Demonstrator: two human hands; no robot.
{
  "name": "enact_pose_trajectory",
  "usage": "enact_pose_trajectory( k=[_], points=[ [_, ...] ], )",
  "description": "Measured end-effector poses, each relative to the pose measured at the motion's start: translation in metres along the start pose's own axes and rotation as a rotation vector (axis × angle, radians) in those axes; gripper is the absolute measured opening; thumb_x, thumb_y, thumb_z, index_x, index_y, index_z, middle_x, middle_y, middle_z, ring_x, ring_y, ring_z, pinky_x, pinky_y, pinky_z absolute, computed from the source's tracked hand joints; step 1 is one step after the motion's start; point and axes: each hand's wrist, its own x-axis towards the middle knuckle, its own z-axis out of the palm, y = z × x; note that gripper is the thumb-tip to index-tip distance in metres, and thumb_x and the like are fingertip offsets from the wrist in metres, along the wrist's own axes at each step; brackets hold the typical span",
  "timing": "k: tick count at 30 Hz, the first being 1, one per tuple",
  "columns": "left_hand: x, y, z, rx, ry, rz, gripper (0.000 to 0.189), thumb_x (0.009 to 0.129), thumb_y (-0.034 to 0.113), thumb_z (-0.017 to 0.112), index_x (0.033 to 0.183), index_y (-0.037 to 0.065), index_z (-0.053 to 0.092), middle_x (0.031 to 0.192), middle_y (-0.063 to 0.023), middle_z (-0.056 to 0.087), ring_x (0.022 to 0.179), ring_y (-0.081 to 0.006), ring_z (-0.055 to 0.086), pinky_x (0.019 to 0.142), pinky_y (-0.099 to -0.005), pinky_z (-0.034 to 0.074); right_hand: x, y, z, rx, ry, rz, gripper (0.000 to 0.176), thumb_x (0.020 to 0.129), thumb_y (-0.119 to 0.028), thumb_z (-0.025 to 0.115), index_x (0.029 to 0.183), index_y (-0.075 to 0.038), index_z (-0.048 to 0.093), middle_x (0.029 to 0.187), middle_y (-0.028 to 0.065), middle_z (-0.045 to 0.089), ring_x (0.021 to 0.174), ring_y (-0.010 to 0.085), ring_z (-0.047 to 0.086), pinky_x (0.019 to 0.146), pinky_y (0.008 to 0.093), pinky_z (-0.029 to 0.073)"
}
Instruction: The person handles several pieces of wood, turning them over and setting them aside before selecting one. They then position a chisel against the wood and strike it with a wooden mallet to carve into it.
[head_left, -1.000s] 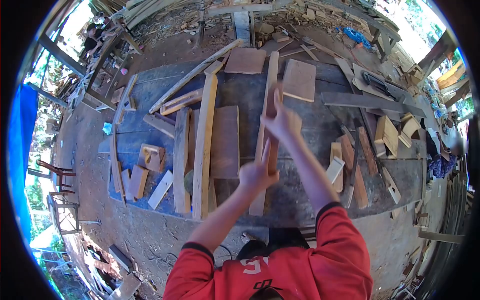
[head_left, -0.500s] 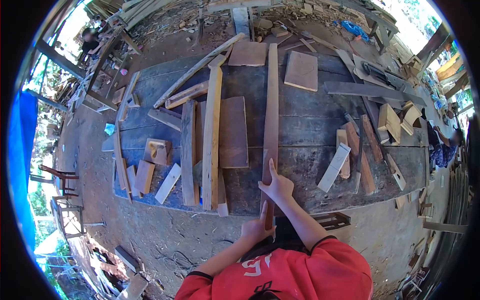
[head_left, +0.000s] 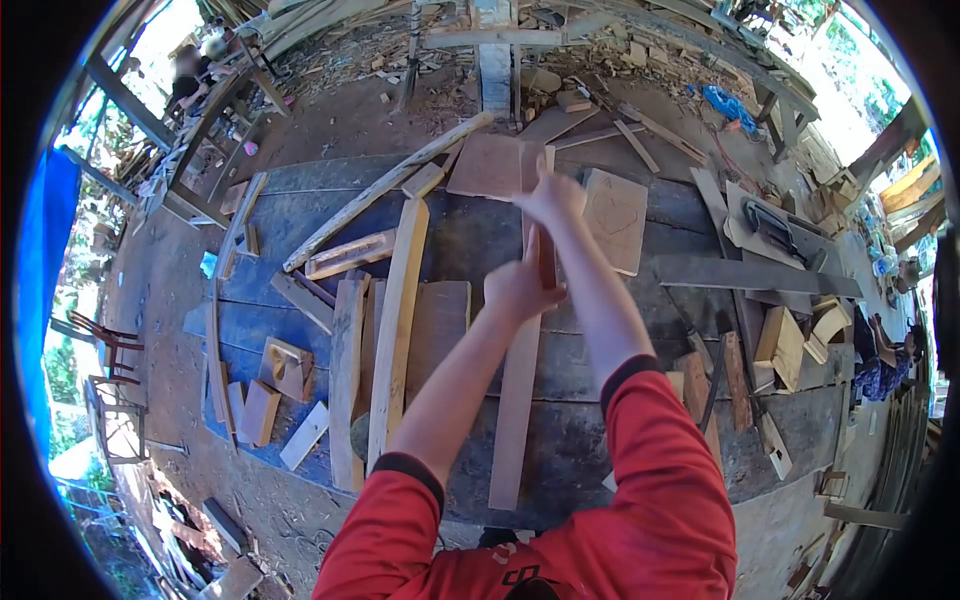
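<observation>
A long pale-brown board (head_left: 516,420) lies lengthwise on the dark worktable (head_left: 590,430), its near end close to the front edge. Over its far half, my left hand (head_left: 522,290) and my right hand (head_left: 555,197) are both closed around a dark reddish-brown strip (head_left: 546,255) lying along the board. Most of this strip is covered by my fingers, so its full shape cannot be made out. The right hand is farther forward, with its thumb side blurred. Beside the hands are a square wooden piece (head_left: 485,167) and another with pencil marks (head_left: 614,220).
A thick yellowish beam (head_left: 400,320) and several boards and small blocks lie left. On the right are a long grey plank (head_left: 760,275), a dark tool (head_left: 775,232) and notched blocks (head_left: 780,345). Other people (head_left: 185,80) sit at the far left, and one (head_left: 885,365) at the right.
Both my hands have slid forward along the board, away from my body, and the dark strip has gone with them. My arms are now stretched out, and the camera view has tilted up.
</observation>
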Motion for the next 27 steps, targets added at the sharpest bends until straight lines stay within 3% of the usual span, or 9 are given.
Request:
enact_pose_trajectory(
  k=[2,4,8,11,16,18,21,25,27],
  points=[
    [-0.018,0.009,-0.033,0.023,0.103,0.086,0.103,0.069,0.05,0.063,0.145,0.013,0.004,0.069,-0.0155,0.064,0.061,-0.033,0.063,0.054,-0.0434,0.05,-0.011,-0.01,-0.055,0.089,0.043,0.03,0.091,0.065,-0.05,0.064,0.141,-0.015,0.028,0.086,0.0144,0.067,0.078,0.0312,0.066,0.068,0.0406,0.052],
    [-0.057,0.008,-0.032,-0.003,0.16,0.107,0.102,0.068,0.049,0.064,0.144,0.013,0.007,0.066,-0.0144,0.063,0.057,-0.0326,0.062,0.052,-0.0434,0.049,-0.049,-0.016,-0.069,0.092,0.09,0.016,0.091,0.066,-0.05,0.064,0.141,-0.015,0.027,0.083,0.0145,0.067,0.075,0.0317,0.065,0.066,0.0409,0.052],
    [-0.176,-0.006,0.029,-0.01,0.351,0.189,0.1,0.065,0.045,0.068,0.143,0.012,0.016,0.053,-0.0096,0.057,0.043,-0.0302,0.057,0.042,-0.0415,0.045,-0.175,-0.022,-0.048,0.144,0.136,-0.019,0.091,0.066,-0.049,0.066,0.141,-0.015,0.027,0.072,0.0148,0.065,0.066,0.0333,0.064,0.059,0.0435,0.051],
    [-0.283,-0.021,0.087,-0.103,0.263,0.171,0.098,0.066,0.048,0.069,0.144,0.015,0.018,0.047,-0.0074,0.054,0.039,-0.0285,0.055,0.037,-0.0399,0.044,-0.289,-0.017,-0.001,0.185,0.118,-0.039,0.092,0.066,-0.047,0.068,0.142,-0.016,0.026,0.066,0.0151,0.063,0.06,0.0336,0.063,0.055,0.044,0.049],
    [-0.416,-0.041,0.133,-0.132,0.082,0.216,0.104,0.064,0.055,0.069,0.143,0.01,0.02,0.045,-0.0065,0.052,0.035,-0.0249,0.053,0.034,-0.0385,0.041,-0.435,-0.017,0.033,0.172,-0.149,0.072,0.094,0.066,-0.047,0.069,0.143,-0.016,0.023,0.064,0.0158,0.062,0.057,0.0332,0.063,0.053,0.0411,0.049],
    [-0.438,-0.04,0.144,-0.111,-0.056,0.19,0.106,0.064,0.058,0.068,0.143,0.006,0.019,0.044,-0.0058,0.051,0.033,-0.023,0.051,0.032,-0.0377,0.04,-0.459,-0.018,0.034,0.174,-0.215,0.089,0.096,0.066,-0.047,0.069,0.143,-0.014,0.022,0.062,0.0144,0.062,0.055,0.0315,0.062,0.05,0.0396,0.048],
    [-0.44,-0.035,0.152,-0.145,-0.002,0.18,0.108,0.064,0.059,0.068,0.143,0.005,0.018,0.043,-0.0058,0.05,0.033,-0.0225,0.051,0.032,-0.0369,0.04,-0.459,-0.019,0.033,0.21,-0.232,0.056,0.097,0.065,-0.045,0.07,0.143,-0.015,0.022,0.061,0.0138,0.061,0.054,0.0304,0.062,0.05,0.0389,0.048],
    [-0.392,-0.031,0.149,-0.145,-0.015,0.151,0.11,0.063,0.062,0.067,0.143,0.004,0.017,0.042,-0.0067,0.049,0.032,-0.0227,0.05,0.031,-0.0379,0.037,-0.414,-0.01,0.043,0.231,-0.214,0.04,0.098,0.064,-0.044,0.071,0.143,-0.016,0.022,0.061,0.0127,0.061,0.054,0.0294,0.062,0.05,0.0387,0.048],
    [-0.352,-0.03,0.142,-0.061,-0.105,0.106,0.108,0.065,0.06,0.066,0.143,0.005,0.015,0.045,-0.0077,0.052,0.035,-0.0251,0.053,0.034,-0.038,0.042,-0.376,-0.003,0.052,0.233,-0.148,0.059,0.097,0.063,-0.044,0.072,0.143,-0.017,0.024,0.06,0.0118,0.061,0.054,0.0287,0.062,0.05,0.0391,0.048]
  ],
)
